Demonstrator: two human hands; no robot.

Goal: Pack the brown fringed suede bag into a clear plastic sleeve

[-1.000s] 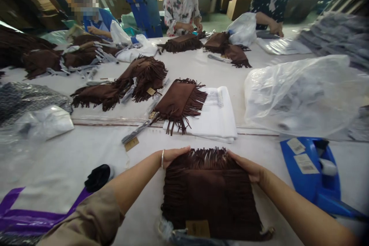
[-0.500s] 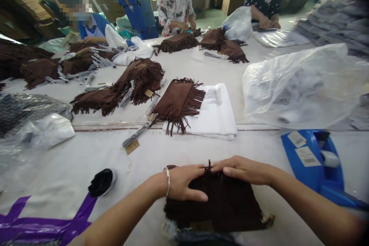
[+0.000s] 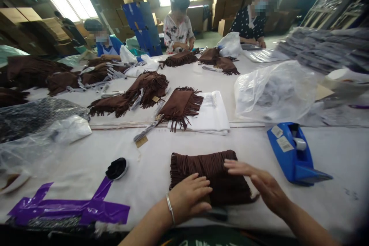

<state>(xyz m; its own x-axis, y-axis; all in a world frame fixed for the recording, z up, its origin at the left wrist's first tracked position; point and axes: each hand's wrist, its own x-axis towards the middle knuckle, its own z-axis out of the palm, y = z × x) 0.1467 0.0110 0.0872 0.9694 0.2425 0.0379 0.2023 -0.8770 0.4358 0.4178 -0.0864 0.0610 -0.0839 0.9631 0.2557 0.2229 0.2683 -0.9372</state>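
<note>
A dark brown fringed bag [image 3: 206,165] lies flat in front of me, its strands running across the upper part. My left hand [image 3: 190,194], with a silver bangle at the wrist, rests over its lower left part with fingers outstretched. Fingers extended, my right hand [image 3: 259,182] hovers at the bag's right side; whether it touches is hard to tell. Just ahead, another brown fringed bag [image 3: 180,105] with a grey-wrapped strap and tan tag lies partly on a white stack of sheets or bags [image 3: 216,119].
A blue tape dispenser [image 3: 288,153] stands at right, behind it a clear plastic bag [image 3: 273,92] of white stuff. Purple tape [image 3: 72,209] and a small round container with black contents [image 3: 117,169] lie left. More brown bags [image 3: 129,94] are farther back. Several people work across the table.
My hands have come off the bag's top edge and drawn toward me, moving apart. The bag's fringed upper part now shows. The camera view has tilted up.
</note>
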